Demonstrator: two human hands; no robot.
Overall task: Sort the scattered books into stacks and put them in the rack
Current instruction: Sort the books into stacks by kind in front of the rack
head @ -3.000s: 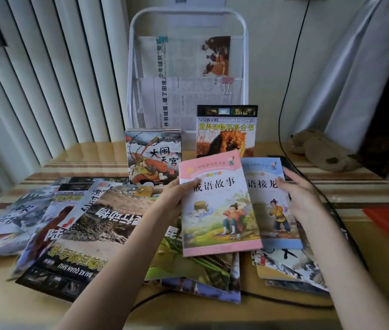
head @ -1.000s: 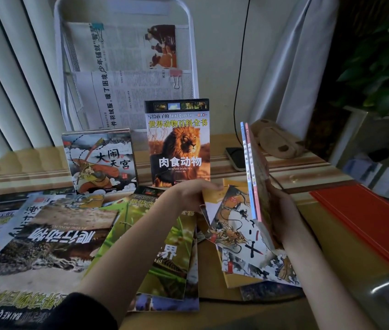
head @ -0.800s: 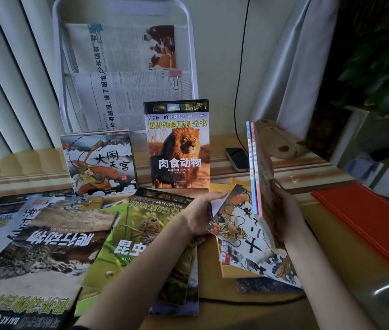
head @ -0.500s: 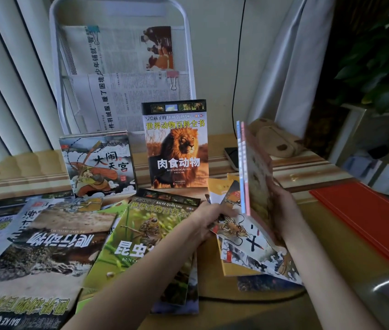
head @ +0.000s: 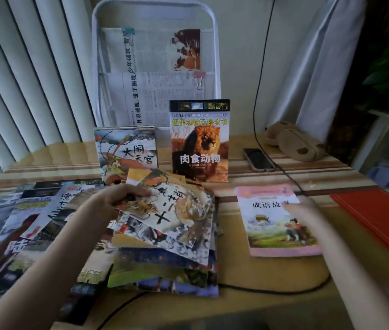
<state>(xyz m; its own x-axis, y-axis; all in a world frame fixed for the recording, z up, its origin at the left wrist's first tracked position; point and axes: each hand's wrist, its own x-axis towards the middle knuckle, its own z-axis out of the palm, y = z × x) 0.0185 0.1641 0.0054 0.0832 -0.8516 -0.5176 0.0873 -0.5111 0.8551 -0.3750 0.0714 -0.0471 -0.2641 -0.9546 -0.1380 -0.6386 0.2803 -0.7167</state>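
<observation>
lion book (head: 199,141) "肉食动物", monkey book (head: 126,156) "大闹天宫"

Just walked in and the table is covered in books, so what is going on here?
A person is sorting picture books. The left hand grips a zodiac book atop a loose pile, while the right hand rests on a pink storybook lying flat, apart from the pile. A lion book and a Monkey King book stand before the white rack, which holds newspapers.

Pink book (head: 279,222), tawny lion cover (head: 199,144), red folder (head: 379,217), striped table (head: 307,170).
</observation>
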